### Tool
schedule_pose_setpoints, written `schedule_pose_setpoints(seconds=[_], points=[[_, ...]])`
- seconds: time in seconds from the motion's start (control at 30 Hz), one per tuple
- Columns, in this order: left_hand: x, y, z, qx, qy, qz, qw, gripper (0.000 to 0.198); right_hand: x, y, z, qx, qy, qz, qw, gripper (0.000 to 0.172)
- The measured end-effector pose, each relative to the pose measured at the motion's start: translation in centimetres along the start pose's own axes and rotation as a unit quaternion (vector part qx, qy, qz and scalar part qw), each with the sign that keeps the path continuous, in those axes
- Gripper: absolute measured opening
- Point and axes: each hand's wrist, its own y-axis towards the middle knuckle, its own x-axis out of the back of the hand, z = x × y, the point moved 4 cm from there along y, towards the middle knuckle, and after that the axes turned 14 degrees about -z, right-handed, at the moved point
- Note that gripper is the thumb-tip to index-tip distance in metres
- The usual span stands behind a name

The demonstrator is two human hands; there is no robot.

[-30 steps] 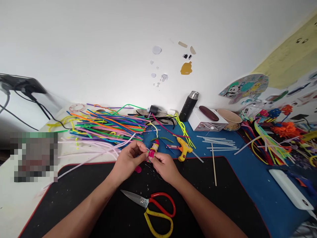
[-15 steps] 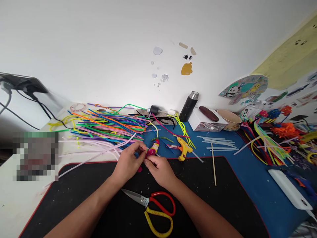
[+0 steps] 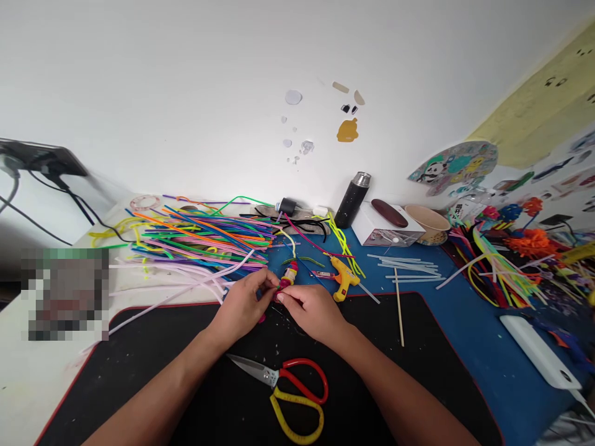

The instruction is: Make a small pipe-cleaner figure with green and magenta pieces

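Note:
Both my hands meet over the far edge of the black mat (image 3: 139, 371). My left hand (image 3: 242, 306) and my right hand (image 3: 313, 310) pinch a small pipe-cleaner figure (image 3: 287, 279), magenta at the bottom with yellow, red and white bands above. The fingers of both hands are closed on its magenta lower end. A loose magenta end shows under my left hand.
Red-and-yellow scissors (image 3: 290, 387) lie on the mat near my wrists. A big pile of coloured pipe cleaners (image 3: 199, 238) lies at back left. A yellow glue gun (image 3: 341, 275), glue sticks (image 3: 409, 266), a wooden skewer (image 3: 398, 306), a black flask (image 3: 352, 199) and a white box (image 3: 383, 226) stand further right.
My hands have drawn closer together on the figure, and my right hand has shifted slightly. The view has drifted a little to the right.

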Motion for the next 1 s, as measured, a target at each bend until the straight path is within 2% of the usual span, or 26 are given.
schedule_pose_setpoints(seconds=[0.2, 0.4, 0.5, 0.63, 0.73, 0.87, 1.0], points=[[-0.3, -0.1, 0.0, -0.008, 0.011, 0.033, 0.999, 0.008, 0.6, 0.4, -0.2, 0.016, -0.046, 0.001, 0.999, 0.033], [-0.4, -0.1, -0.2, -0.010, -0.003, 0.055, 0.998, 0.011, 1.1, 0.9, -0.8, -0.006, -0.060, -0.001, 0.998, 0.028], [-0.5, -0.3, 0.0, 0.024, -0.038, 0.067, 0.997, 0.007, 1.4, 0.9, -1.4, -0.032, -0.031, -0.009, 0.999, 0.027], [-0.5, -0.3, 0.0, 0.066, -0.096, 0.083, 0.990, 0.004, 1.1, 0.4, -2.3, -0.083, 0.071, -0.020, 0.994, 0.035], [-0.6, -0.3, -0.1, 0.079, -0.127, 0.090, 0.985, 0.006, 0.1, -0.2, -2.9, -0.154, 0.182, -0.014, 0.971, 0.037], [-0.6, -0.2, -0.1, 0.085, -0.141, 0.080, 0.983, 0.011, -1.5, -1.0, -3.5, -0.267, 0.341, 0.002, 0.901, 0.042], [-0.5, -0.2, 0.3, 0.071, -0.120, 0.066, 0.988, 0.010, -2.1, -1.2, -3.5, -0.301, 0.405, -0.016, 0.863, 0.046]])
